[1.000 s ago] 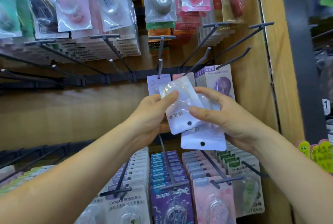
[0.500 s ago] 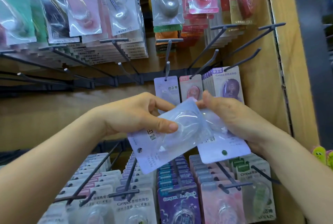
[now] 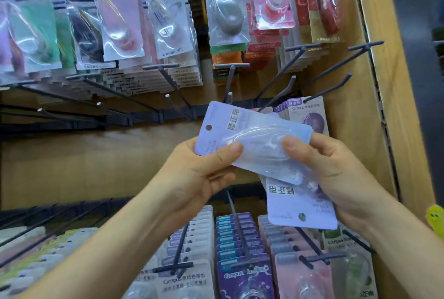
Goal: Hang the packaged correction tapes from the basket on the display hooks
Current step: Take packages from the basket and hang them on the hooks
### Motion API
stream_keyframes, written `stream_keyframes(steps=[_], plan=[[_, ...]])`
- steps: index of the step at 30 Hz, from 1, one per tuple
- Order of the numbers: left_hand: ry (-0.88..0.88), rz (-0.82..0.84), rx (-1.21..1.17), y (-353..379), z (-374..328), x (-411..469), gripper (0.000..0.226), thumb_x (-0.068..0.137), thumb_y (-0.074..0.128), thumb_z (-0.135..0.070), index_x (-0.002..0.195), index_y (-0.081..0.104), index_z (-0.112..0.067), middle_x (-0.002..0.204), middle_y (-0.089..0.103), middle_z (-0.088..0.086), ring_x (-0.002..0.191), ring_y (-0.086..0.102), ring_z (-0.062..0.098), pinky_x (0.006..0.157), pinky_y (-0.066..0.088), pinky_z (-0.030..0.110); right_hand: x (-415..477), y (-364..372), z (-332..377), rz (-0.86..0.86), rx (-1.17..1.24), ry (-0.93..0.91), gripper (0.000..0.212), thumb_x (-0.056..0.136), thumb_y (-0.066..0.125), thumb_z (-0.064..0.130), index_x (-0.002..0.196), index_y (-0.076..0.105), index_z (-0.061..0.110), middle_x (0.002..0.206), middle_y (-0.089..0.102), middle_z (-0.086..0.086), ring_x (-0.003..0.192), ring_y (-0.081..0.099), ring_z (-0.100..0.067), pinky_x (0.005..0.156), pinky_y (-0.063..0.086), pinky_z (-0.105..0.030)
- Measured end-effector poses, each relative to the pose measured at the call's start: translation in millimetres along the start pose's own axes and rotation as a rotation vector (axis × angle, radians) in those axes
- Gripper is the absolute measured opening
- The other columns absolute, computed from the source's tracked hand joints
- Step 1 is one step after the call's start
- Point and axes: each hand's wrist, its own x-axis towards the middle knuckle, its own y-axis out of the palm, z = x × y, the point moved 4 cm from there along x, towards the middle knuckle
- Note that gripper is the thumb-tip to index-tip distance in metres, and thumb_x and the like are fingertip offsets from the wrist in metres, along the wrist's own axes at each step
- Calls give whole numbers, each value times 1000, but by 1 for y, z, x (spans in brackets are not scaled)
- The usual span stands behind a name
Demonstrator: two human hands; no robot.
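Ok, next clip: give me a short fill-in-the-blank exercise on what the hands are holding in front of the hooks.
1. The left hand and the right hand together hold ____ pale lilac blister-packed correction tapes.
2. The upper pale lilac pack has its round hanging hole toward the person's ____.
3. The lower pale lilac pack is held only by the ____ hand.

Missing words: two; left; right

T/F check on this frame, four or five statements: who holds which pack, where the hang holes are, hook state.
1. Both hands grip packs. True: left hand and right hand share the upper pack.
2. The upper pack's hang hole points left. True.
3. The lower pack already hangs on a hook. False: the right hand holds it, hole at the bottom.
4. The hook above the packs is full. False: its visible prong is bare.
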Motion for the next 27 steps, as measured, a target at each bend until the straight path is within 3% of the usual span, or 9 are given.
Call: stream_keyframes(steps=[6,8,10,12,14,17,20,22,27], plan=[[347,-134,-52,11,-31,-4,28,75,68,-13,103,68,-13,98,77,3,88,74,17,70,58,25,-7,7,1,61,-181,-123,47,56,83,51,98,78,31,98,78,-1,88,75,-15,69,56,-20],[382,-143,108,11,-37,-1,23,83,66,-13,107,67,-17,99,77,0,91,74,16,69,59,27,-5,5,1,2,-197,-115,52,59,78,62,100,77,31,98,78,2,87,75,-13,71,58,-24],[374,-123,240,10,-35,1,26,90,62,-13,115,64,-20,102,77,-4,95,73,14,71,59,27,-1,0,0,-60,-276,-96,61,62,73,70,106,75,29,106,76,8,100,71,-12,90,56,-34],[340,-91,306,8,-31,1,31,93,59,-15,124,61,-20,107,76,-4,97,73,14,71,59,26,1,3,2,-84,-334,-60,57,61,71,63,105,76,27,107,75,14,105,68,-5,97,49,-33],[314,-77,348,5,-29,1,32,94,58,-17,125,60,-23,110,74,-7,100,72,13,70,59,25,2,7,0,-70,-360,-23,47,60,74,54,99,77,27,103,75,15,99,69,-3,93,51,-30],[325,-98,380,2,-29,2,35,92,61,-19,123,55,-35,106,75,-9,96,72,11,65,58,22,5,11,-3,-39,-361,24,7,77,72,38,81,79,37,90,76,17,86,71,0,77,53,-19],[382,-140,394,-1,-33,3,49,89,65,-16,128,46,-39,92,77,0,83,75,15,60,57,24,6,10,-6,-55,-328,93,10,86,70,31,88,79,31,93,77,12,89,73,-6,77,56,-21],[412,-145,431,-1,-35,2,42,90,65,-15,124,53,-37,88,77,-2,80,74,13,60,57,23,4,14,-6,-18,-244,136,17,90,65,28,99,78,21,98,78,3,92,74,-15,78,57,-27],[459,-202,519,-4,-39,2,37,90,64,-23,126,62,-27,87,73,-8,83,71,7,63,55,19,3,19,0,-20,-123,144,19,91,63,22,100,76,13,95,78,-6,81,75,-18,60,56,-22]])
